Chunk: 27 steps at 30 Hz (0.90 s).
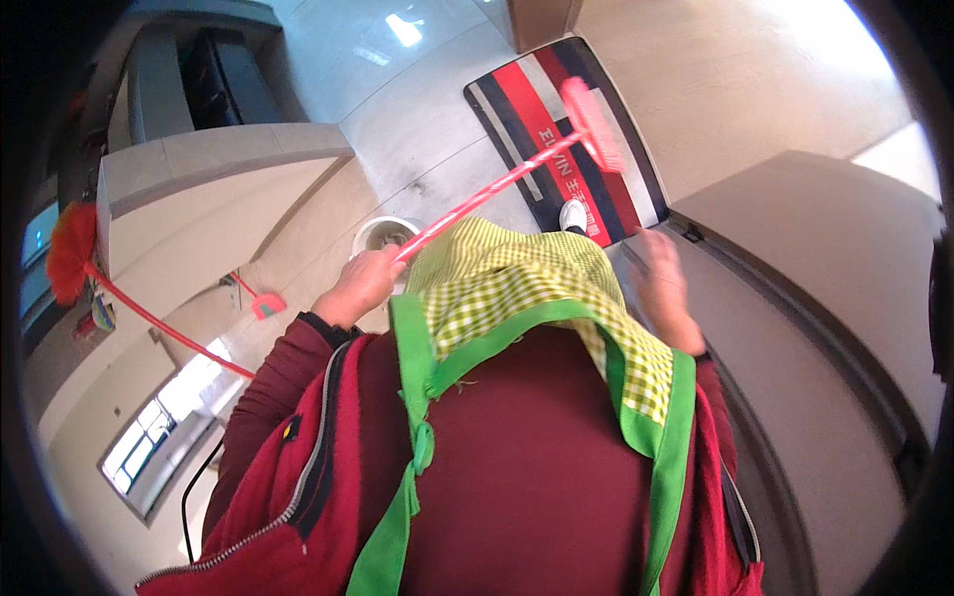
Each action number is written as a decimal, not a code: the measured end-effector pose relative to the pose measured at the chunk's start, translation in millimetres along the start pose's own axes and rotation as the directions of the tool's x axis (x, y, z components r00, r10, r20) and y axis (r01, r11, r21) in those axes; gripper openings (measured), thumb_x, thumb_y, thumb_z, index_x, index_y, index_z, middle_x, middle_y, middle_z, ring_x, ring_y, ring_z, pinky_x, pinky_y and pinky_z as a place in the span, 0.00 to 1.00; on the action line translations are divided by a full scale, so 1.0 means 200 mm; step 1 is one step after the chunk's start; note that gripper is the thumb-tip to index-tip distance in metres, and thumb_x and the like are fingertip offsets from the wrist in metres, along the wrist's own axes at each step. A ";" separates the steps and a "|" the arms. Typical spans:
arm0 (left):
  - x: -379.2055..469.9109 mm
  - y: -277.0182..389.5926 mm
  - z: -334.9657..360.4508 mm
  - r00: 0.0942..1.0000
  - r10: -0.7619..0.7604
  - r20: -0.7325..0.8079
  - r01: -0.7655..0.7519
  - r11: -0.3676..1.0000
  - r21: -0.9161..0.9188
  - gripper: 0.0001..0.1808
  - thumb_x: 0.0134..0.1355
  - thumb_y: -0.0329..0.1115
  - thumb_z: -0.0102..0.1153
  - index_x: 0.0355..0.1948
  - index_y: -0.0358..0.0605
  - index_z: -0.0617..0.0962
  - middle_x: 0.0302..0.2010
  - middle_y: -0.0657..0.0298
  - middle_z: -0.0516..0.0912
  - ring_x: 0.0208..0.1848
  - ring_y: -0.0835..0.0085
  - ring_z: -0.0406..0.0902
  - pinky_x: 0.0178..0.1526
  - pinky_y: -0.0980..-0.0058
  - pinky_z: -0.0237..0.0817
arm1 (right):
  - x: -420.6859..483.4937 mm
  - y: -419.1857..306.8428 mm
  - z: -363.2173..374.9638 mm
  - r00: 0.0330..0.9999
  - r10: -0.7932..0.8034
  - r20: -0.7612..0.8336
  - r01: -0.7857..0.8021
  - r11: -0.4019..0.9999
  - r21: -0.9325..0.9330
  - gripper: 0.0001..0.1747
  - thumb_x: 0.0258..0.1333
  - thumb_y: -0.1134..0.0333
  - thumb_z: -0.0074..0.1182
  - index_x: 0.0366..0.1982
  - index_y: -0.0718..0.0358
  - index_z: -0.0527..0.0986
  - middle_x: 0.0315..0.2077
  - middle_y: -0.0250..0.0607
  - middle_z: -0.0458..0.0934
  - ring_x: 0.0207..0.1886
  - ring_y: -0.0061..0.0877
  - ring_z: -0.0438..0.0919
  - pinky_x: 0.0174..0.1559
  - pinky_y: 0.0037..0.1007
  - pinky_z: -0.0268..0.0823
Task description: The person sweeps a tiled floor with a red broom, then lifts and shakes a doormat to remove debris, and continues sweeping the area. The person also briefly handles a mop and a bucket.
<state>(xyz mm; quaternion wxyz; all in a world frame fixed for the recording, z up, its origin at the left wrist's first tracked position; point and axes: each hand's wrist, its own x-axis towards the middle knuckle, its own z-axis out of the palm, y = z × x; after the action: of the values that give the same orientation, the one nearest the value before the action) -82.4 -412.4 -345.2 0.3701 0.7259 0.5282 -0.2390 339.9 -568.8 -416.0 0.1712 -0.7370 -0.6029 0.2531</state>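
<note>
My left hand (361, 289) is closed around the red-and-white handle of a pink push brush (596, 127). The brush's bristled head is over a striped doormat (507, 97), pointing away from me. Blurred by motion, my right hand (659, 279) holds nothing visible and is beside the door (820, 223) at the right. Just past my left hand stands a white bucket (365, 242), partly hidden by the brush handle and my green checked apron (514, 290). My white shoe (572, 214) shows at the mat's near edge.
A red round-headed duster (72, 253) reaches out at the left, its handle disappearing behind my left sleeve. A pink dustpan (267, 305) is on the tiled floor farther left. A low tiled partition (223, 153) runs along the upper left, and a brown post (540, 22) stands beyond the mat.
</note>
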 end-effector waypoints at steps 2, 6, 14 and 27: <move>0.03 0.23 -0.03 0.999 0.048 -0.013 -0.048 0.998 -0.029 0.13 0.64 0.37 0.49 0.47 0.44 0.76 0.36 0.44 0.81 0.41 0.43 0.77 0.42 0.49 0.67 | 0.24 -0.04 0.26 0.981 -0.077 0.176 0.070 0.996 0.048 0.38 0.44 0.75 0.59 0.62 0.58 0.64 0.60 0.50 0.64 0.65 0.45 0.62 0.62 0.41 0.64; 0.07 0.50 -0.11 0.960 0.180 0.213 -0.108 0.944 -0.313 0.23 0.66 0.36 0.49 0.62 0.44 0.68 0.55 0.46 0.75 0.56 0.51 0.73 0.57 0.62 0.65 | 0.49 -0.17 0.56 0.907 -0.365 0.212 0.319 0.922 0.221 0.34 0.44 0.74 0.58 0.58 0.61 0.67 0.52 0.51 0.69 0.59 0.46 0.68 0.57 0.40 0.67; -0.25 0.60 -0.38 0.946 0.325 0.003 -0.260 0.762 -0.592 0.21 0.56 0.29 0.58 0.53 0.43 0.76 0.58 0.51 0.74 0.63 0.55 0.69 0.62 0.62 0.60 | 0.61 -0.05 0.57 0.880 -0.345 0.325 0.310 0.938 0.157 0.09 0.50 0.70 0.57 0.36 0.56 0.74 0.26 0.46 0.78 0.31 0.46 0.79 0.32 0.45 0.71; -0.43 0.46 -0.26 0.790 -0.206 -0.577 -0.382 0.570 -0.727 0.11 0.53 0.25 0.57 0.17 0.37 0.71 0.17 0.62 0.69 0.23 0.60 0.69 0.33 0.65 0.65 | 0.92 -0.81 1.16 0.525 -0.683 0.507 0.464 0.729 0.503 0.05 0.52 0.65 0.52 0.32 0.55 0.75 0.28 0.45 0.81 0.36 0.45 0.80 0.36 0.45 0.70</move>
<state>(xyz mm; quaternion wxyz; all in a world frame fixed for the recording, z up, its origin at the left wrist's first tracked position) -26.0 -438.3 -223.1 0.4841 0.5340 0.6262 0.2973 102.8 -366.1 -545.7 0.1317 -0.3158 -0.7856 0.5154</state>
